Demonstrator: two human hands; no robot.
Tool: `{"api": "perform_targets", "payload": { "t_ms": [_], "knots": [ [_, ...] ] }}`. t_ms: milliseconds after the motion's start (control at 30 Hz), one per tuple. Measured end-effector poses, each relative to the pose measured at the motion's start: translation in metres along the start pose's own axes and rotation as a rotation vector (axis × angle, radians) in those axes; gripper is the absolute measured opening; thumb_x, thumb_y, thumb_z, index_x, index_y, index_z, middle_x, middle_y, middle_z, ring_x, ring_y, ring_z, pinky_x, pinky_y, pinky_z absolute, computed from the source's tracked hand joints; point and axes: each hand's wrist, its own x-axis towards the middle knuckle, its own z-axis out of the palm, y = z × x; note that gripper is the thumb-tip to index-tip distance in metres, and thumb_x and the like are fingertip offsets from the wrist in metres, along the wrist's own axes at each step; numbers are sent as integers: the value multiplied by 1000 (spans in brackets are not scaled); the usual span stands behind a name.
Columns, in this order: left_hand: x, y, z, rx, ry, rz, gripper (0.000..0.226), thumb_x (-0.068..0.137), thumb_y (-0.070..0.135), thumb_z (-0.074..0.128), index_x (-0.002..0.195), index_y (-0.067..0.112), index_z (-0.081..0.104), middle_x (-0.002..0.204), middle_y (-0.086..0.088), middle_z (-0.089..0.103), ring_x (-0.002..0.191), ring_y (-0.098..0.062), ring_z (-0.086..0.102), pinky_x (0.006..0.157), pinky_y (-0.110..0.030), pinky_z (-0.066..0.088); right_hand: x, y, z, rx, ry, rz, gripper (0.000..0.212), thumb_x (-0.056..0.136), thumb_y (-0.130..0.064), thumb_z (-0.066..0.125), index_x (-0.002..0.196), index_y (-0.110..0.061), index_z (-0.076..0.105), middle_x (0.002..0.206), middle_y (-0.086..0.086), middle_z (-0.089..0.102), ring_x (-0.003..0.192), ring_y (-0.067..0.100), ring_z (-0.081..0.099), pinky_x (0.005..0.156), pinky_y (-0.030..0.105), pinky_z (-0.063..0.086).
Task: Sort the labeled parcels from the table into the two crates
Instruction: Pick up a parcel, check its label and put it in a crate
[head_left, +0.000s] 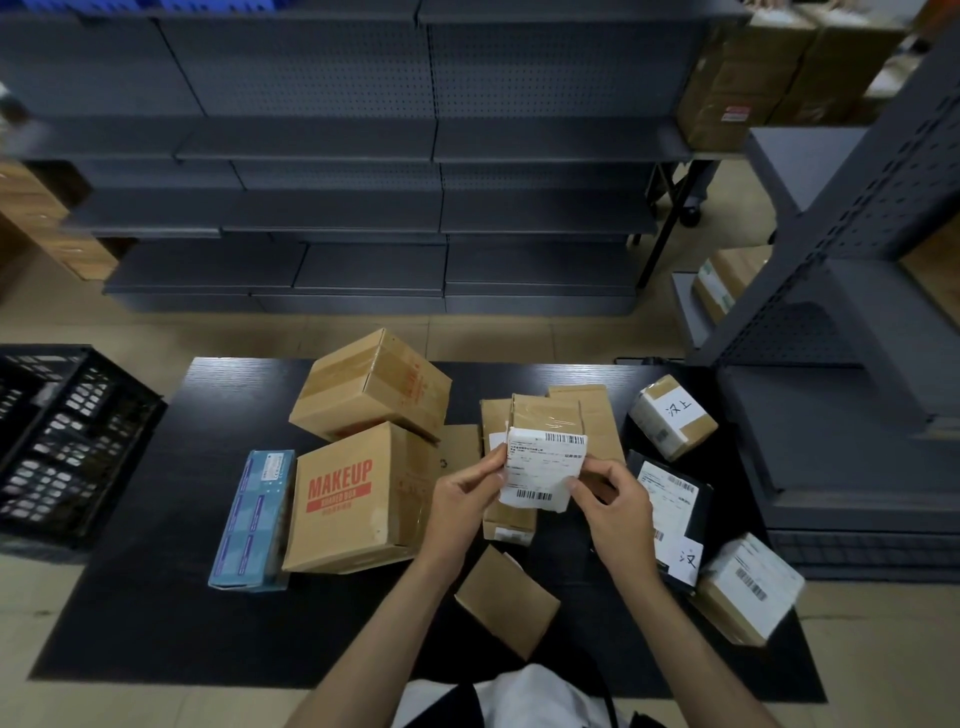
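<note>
— Over the middle of the desk (156, 597), what's being held up?
— It's a small brown parcel (545, 415) with a white label (543, 467). Its left edge is pinched by the left hand (462, 499) and its right edge by the right hand (615, 512), so the fingers (491, 465) of both are grasping it.
— Around it?
— The other parcels (506, 603) lie on the desk. To the left are a MAKEUP box (353, 499) and a blue box (254, 519), and a black crate (67, 441) sits past the desk's left end.

- Red "MAKEUP" faces you on the cardboard box (340, 493).
- "汉上" is handwritten on the small taped parcel (672, 415).
- "汉" sits on the white tag (688, 560) of the black parcel (700, 512).
- On the shipping label (543, 467) you're pinching: barcodes, with print too small to read.
</note>
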Motion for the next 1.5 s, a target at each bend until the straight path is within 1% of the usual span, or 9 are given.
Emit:
{"api": "perform_targets", "payload": {
  "t_ms": [167,400,567,667,900,1033,1167,1367,1500],
  "knots": [
    [0,5,-3,19,-21,16,37,98,12,71,133,22,70,125,13,75,119,-1,68,95,-24,58,2,1,1,35,26,21,13,91,-10,77,103,-17,76,103,-9,77,96,3,71,80,18,57],
    [1,6,-6,3,-38,22,39,96,6,73,134,13,70,123,6,77,116,-7,71,87,-20,58,-1,-2,3,33,96,66,16,89,-23,81,105,-19,80,97,-13,79,92,2,72,83,26,57],
    [2,1,-9,39,-29,2,34,97,9,73,130,14,73,123,3,77,116,-12,72,95,-31,60,-5,-2,4,-46,137,111,15,88,-33,81,99,-22,82,90,-14,78,88,4,73,84,38,61],
    [0,0,-13,49,-34,9,32,98,10,71,129,15,74,122,1,76,115,-17,72,92,-32,61,-10,-4,7,-62,154,125,12,87,-36,81,91,-26,82,83,-15,78,83,6,73,81,41,61],
    [-7,2,-20,1,-37,-18,30,98,18,73,127,22,76,125,-4,71,108,-13,74,81,-26,61,-25,-10,16,-137,180,148,18,90,-43,78,80,-27,80,72,-16,76,71,2,71,68,37,59],
    [-12,-4,-26,-24,-68,-66,29,97,26,74,126,27,76,131,-3,71,112,-12,73,88,-32,62,-35,-10,18,-130,200,145,15,91,-38,78,91,-24,83,79,-15,76,77,2,70,67,26,51],
    [-20,-8,-31,-58,-106,-98,34,99,26,72,133,29,72,133,-1,70,114,-10,72,85,-27,61,-48,-6,24,-72,168,137,8,91,-28,79,97,-23,82,85,-15,78,82,-1,72,72,26,57],
    [-28,-20,-40,-134,-202,-136,48,99,18,71,145,27,62,140,5,68,126,-15,67,106,-43,55,-70,3,24,-13,125,104,5,89,-16,81,91,-20,79,88,-13,79,88,4,74,76,19,58],
    [-32,-29,-42,-184,-237,-128,54,98,11,71,149,24,58,144,2,65,133,-18,63,111,-47,51,-81,4,22,12,94,65,9,87,-9,81,92,-15,78,93,-12,79,92,6,75,79,18,59]
  ]
}}
